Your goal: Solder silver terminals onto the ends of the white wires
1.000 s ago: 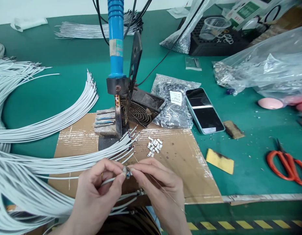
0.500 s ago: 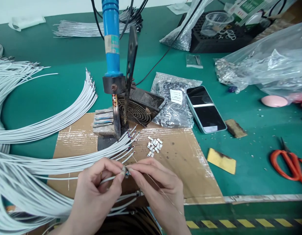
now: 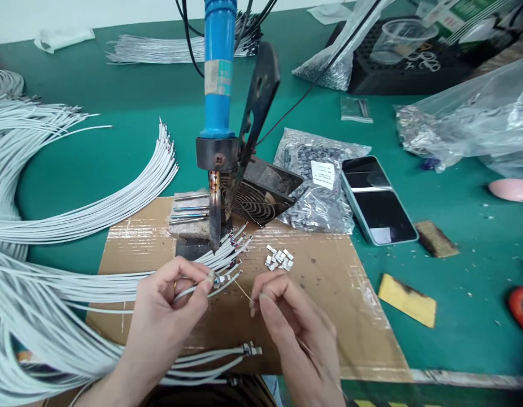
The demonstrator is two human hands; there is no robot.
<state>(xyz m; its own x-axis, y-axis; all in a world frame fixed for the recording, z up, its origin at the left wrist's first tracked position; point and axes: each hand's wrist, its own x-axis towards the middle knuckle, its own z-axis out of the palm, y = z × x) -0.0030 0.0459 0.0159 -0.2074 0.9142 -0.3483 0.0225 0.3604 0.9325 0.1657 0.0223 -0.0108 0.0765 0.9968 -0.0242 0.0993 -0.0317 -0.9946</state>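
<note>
My left hand (image 3: 172, 311) pinches a white cable (image 3: 184, 293) between thumb and fingers, close to its end. At that end sits a small metal connector (image 3: 222, 278), just past the fingertips. Apart from it on the right, my right hand (image 3: 295, 328) is closed on a thin solder wire (image 3: 243, 290), whose free end points up-left toward the connector. Above the connector hangs the tip of a blue-handled soldering iron (image 3: 217, 102), fixed upright. Loose small connectors (image 3: 279, 258) lie in a heap on the cardboard (image 3: 329, 305), behind my right hand.
White cable bundles (image 3: 87, 220) spread over the left side. A small fan (image 3: 265, 192) stands behind the iron. Rightward lie a bag of parts (image 3: 316, 175), a phone (image 3: 380, 200), a yellow sponge (image 3: 408, 299) and red-handled scissors (image 3: 519, 308). Cables with connectors (image 3: 248, 349) lie near the front edge.
My right hand has drawn away to the right from my left fingertips, so the connector now shows. The solder wire is now angled toward it. The whole view has shifted slightly.
</note>
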